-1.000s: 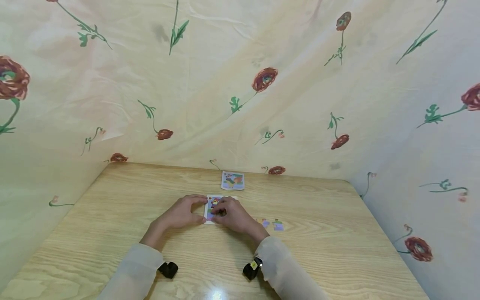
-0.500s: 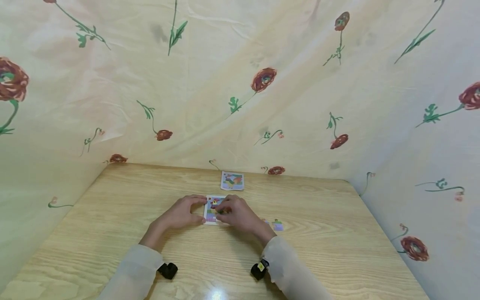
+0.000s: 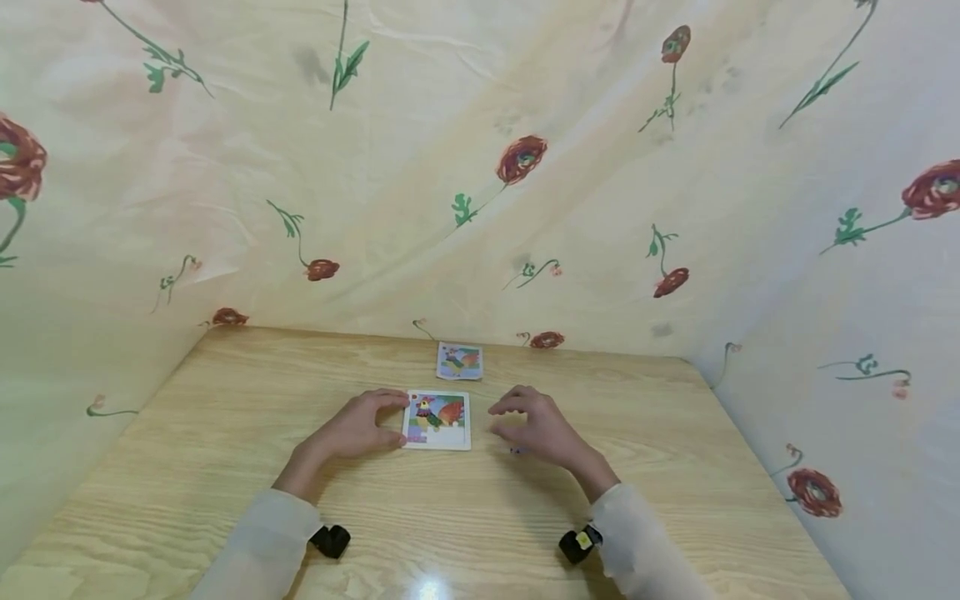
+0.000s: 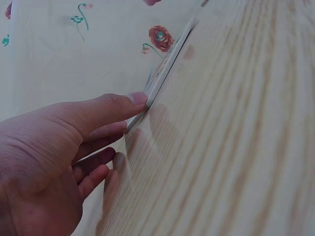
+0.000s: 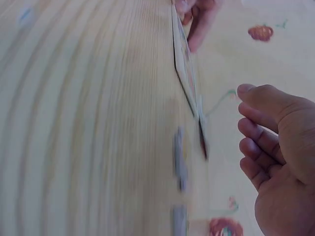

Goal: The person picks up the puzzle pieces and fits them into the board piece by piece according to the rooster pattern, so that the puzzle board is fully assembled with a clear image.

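A small jigsaw puzzle in a white-framed tray (image 3: 437, 445), with a rooster picture and a white gap at its lower right, lies flat on the table. My left hand (image 3: 365, 423) holds the tray at its left edge, thumb at the near corner and fingers at the far corner. In the left wrist view, the thumb (image 4: 118, 107) touches the frame. To the right of the tray hovers my right hand (image 3: 536, 425), fingers loosely bent and nothing between them. It mostly hides the loose puzzle pieces (image 3: 516, 451), which show edge-on as thin puzzle pieces (image 5: 179, 160) in the right wrist view.
Behind the tray, a square card (image 3: 460, 362) with the same rooster picture lies near the table's back edge. The wooden table (image 3: 360, 533) meets a flowered cloth (image 3: 420, 167) at the back and sides.
The right hand has left the puzzle and moved right, over the loose pieces. More of the rooster picture, including its orange tail, now shows. The left hand stays at the tray's edge.
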The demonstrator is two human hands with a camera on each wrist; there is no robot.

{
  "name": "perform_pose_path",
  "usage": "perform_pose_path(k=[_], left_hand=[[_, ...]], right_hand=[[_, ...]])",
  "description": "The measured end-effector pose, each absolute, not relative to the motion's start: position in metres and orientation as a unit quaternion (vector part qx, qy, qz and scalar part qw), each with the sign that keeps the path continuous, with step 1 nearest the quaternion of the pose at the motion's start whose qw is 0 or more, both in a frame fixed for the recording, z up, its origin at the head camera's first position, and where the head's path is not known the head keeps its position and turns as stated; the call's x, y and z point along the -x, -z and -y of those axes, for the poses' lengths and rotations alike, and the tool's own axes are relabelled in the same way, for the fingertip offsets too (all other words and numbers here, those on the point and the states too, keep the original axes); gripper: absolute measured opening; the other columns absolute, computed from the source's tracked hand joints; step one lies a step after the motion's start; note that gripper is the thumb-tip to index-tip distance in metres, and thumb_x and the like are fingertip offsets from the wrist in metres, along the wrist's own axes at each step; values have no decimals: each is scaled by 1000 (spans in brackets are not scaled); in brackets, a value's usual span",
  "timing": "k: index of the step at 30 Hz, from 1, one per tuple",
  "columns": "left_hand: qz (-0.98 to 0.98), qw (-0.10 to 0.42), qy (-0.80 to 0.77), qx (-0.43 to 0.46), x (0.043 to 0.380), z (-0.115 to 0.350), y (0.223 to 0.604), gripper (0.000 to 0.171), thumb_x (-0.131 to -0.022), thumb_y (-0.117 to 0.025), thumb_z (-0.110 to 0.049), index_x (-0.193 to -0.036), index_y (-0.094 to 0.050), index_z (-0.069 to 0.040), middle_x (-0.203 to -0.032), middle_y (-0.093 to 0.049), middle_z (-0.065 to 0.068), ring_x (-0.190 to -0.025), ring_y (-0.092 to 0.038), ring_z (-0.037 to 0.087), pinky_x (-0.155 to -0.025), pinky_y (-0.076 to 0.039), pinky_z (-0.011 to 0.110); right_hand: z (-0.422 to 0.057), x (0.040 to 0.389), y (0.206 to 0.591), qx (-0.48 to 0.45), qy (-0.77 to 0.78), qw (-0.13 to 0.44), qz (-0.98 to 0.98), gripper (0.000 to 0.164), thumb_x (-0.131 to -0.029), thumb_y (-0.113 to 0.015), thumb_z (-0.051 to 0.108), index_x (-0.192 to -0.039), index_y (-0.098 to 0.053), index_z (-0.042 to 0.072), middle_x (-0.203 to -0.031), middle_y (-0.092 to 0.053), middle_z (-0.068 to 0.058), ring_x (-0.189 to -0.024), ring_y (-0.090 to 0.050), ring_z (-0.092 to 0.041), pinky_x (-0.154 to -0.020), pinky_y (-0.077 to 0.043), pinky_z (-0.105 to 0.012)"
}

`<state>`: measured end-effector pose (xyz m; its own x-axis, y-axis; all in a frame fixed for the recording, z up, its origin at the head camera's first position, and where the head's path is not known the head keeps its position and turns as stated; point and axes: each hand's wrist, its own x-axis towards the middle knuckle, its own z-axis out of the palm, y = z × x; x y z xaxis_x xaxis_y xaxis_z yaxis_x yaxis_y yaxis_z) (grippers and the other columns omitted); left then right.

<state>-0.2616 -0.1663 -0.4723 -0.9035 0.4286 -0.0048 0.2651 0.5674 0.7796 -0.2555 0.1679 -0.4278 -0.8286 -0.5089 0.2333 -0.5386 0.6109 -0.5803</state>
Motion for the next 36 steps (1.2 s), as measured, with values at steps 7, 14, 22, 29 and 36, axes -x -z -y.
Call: perform_pose_path(k=[7,14,22,29,36], left_hand=[[-880,98,-422,-196,263,166,473,63,-88,-80,-26,-145,-59,-7,-156,-52,9,-150,-40,38,-123,-34,59],[-882,97,-418,-195,263,166,474,62,-88,-80,-26,-144,-60,-8,-155,-53,8,-150,-40,38,-122,-35,59],[-882,96,-417,-198,263,167,475,63,-89,-79,-28,-145,-59,-8,-156,-52,8,-150,-40,38,-122,-34,61],[-882,96,-415,-202,263,167,474,63,-90,-79,-28,-145,-59,-7,-155,-53,9,-150,-40,38,-121,-36,59],[-882,92,-415,-204,261,168,473,62,-89,-79,-27,-145,-59,-6,-155,-53,9,-150,-41,38,-121,-36,59]], right_hand=[[-204,251,439,-269,-338,24,901,21,-90,-80,17,-109,-79,8,-108,-72,-5,-101,-66,-25,-86,-56,-42],[-225,246,450,-257,-338,14,905,19,-90,-80,16,-108,-79,10,-108,-71,-4,-99,-66,-22,-83,-58,-34],[-229,249,459,-239,-334,-19,911,17,-91,-80,21,-107,-79,16,-109,-69,0,-95,-59,-14,-77,-52,-23],[-227,251,466,-243,-333,-26,911,16,-91,-80,18,-107,-79,17,-108,-68,2,-94,-58,-13,-77,-50,-22],[-226,251,465,-240,-335,-24,911,15,-90,-80,17,-105,-79,19,-108,-67,2,-94,-59,-12,-77,-51,-22]])
